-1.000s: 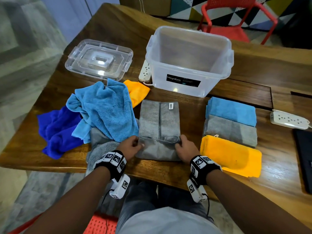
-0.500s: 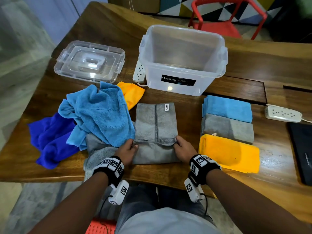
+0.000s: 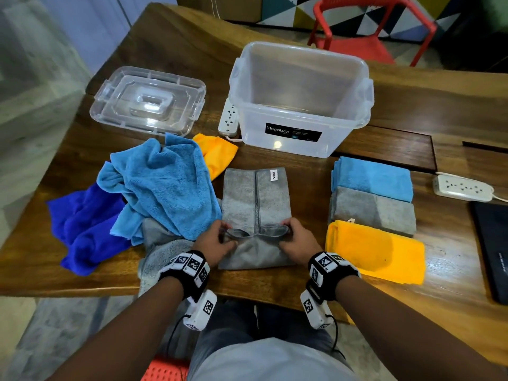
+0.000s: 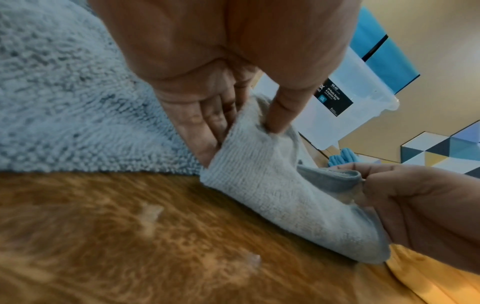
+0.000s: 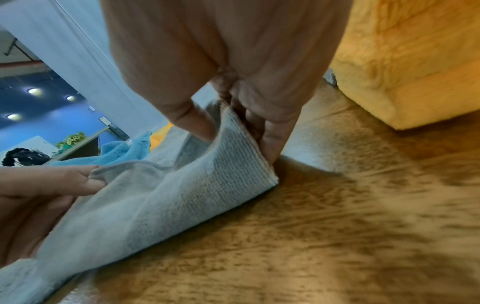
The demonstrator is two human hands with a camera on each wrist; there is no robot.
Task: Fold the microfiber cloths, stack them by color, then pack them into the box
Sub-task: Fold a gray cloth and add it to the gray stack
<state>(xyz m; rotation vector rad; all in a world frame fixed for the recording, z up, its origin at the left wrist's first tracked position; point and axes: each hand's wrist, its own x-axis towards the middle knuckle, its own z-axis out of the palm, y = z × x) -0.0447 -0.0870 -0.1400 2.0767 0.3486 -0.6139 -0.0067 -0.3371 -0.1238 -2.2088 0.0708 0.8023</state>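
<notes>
Grey cloth (image 3: pixel 255 204) lies mid-table, near edge lifted; my left hand (image 3: pixel 215 244) and right hand (image 3: pixel 298 240) each pinch a corner. I judge the fold needs both corners carried level onto the far edge, then pressed flat.

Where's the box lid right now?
In the head view the clear lid lies on the table's far left, left of the open box, behind the unfolded light blue cloth.

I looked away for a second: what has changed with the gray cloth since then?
Both hands, left hand and right hand, carried the gray cloth's near edge farther away from the person, deepening the fold. Both kept pinching it. Folded stacks, pile and box stayed.
</notes>
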